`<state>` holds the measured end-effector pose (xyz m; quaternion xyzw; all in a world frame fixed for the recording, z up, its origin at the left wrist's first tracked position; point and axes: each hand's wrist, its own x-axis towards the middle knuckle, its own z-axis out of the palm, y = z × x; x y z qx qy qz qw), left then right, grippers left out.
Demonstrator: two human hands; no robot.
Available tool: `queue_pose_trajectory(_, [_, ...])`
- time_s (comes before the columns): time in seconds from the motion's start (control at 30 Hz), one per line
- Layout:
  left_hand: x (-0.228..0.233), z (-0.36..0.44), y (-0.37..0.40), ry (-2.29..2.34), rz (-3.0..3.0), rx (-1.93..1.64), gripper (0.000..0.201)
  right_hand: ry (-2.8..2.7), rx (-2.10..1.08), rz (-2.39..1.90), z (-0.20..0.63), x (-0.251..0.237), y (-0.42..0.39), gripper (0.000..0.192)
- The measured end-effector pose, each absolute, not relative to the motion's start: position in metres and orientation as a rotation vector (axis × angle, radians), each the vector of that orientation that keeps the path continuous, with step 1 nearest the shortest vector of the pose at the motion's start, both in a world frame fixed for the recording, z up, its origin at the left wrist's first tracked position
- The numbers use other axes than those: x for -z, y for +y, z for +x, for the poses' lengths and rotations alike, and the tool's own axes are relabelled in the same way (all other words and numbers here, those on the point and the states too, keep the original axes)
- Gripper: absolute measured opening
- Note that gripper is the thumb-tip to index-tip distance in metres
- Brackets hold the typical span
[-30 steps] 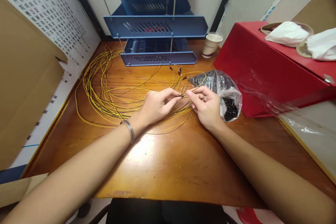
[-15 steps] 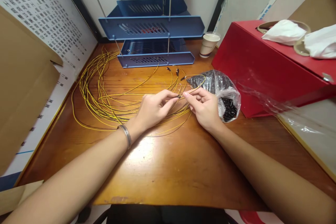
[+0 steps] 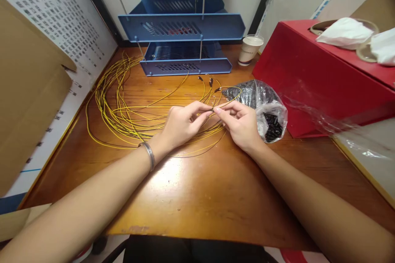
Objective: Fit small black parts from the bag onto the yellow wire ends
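My left hand [image 3: 184, 122] pinches a small black piece [image 3: 212, 109] between thumb and forefinger. My right hand [image 3: 240, 122] is closed at the thumb and forefinger on the end of a thin yellow wire, right against the left fingertips. Most of the black piece and the wire end is hidden by the fingers. Under and beyond both hands lies a loose coil of yellow and dark wires [image 3: 103, 109]. Several wire ends with black connectors [image 3: 211, 82] stick up behind the hands. Beside the right hand, a clear plastic bag [image 3: 261, 94] holds many small black pieces [image 3: 273, 128].
A blue tiered tray rack [image 3: 185, 26] stands at the back of the wooden table [image 3: 185, 197]. A paper cup [image 3: 249, 51] is to its right. On the right stands a red box [image 3: 308, 74] with white tissue [image 3: 345, 33] on top. Cardboard [image 3: 31, 90] leans at the left.
My fingertips have come slightly closer together, covering more of the black piece. The view has shifted a little; the wires and bag look the same.
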<state>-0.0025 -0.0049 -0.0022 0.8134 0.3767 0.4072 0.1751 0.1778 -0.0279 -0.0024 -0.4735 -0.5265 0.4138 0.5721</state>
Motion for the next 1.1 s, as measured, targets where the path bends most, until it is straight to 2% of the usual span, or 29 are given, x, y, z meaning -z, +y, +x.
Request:
queue_pose_trajectory(0.53, [-0.0012,-0.0021,-0.007,1.05,2.255,-1.211,0.018,-1.156,-1.052,-1.042,0.1718,0.0027,-0.0276,0.035])
queue_pose_trajectory(1.1, [0.0009,-0.0013,-0.0057,1.064,2.213,-1.213,0.017,-1.121,-1.112,-1.042,0.1733,0.005,-0.0264,0.031])
